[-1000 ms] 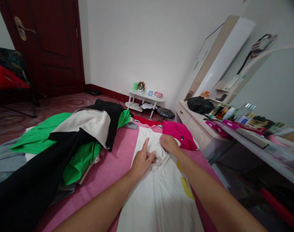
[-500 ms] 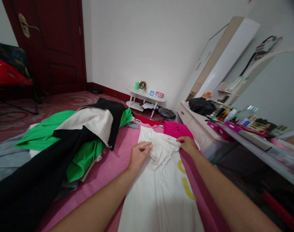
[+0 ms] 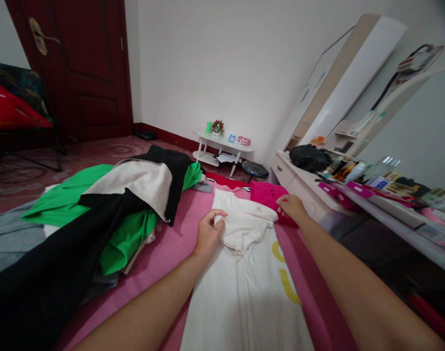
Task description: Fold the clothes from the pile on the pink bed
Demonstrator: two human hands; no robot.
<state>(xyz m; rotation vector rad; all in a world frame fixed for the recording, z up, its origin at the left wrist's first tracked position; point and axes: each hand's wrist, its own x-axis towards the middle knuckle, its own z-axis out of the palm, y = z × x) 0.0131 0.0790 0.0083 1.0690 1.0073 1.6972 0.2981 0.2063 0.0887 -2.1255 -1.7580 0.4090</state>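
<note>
A white T-shirt [image 3: 240, 292] with yellow print lies spread before me, its far part folded over in a crumpled flap [image 3: 250, 224]. At the flap's left edge is my left hand [image 3: 210, 234], thumb and forefinger apart and touching or just over the cloth. My right hand [image 3: 293, 208] hovers off the flap's right corner, over a bright pink garment [image 3: 266, 192]; its fingers are loosely curved and apart, with no cloth seen in them. The undersides of both hands are hidden.
A pile of clothes fills the left: black trousers [image 3: 72, 243], green cloth [image 3: 129, 243], grey cloth [image 3: 13, 229]. Beneath is a pink bed cover [image 3: 178, 229]. A cluttered dressing table [image 3: 310, 183] stands close on the right. Beyond are a small white table [image 3: 222, 142] and a round stool [image 3: 254, 169].
My right hand has let go of the flap's right edge and moved slightly outward. The flap lies flatter. My left fingers have bent more at its left edge.
</note>
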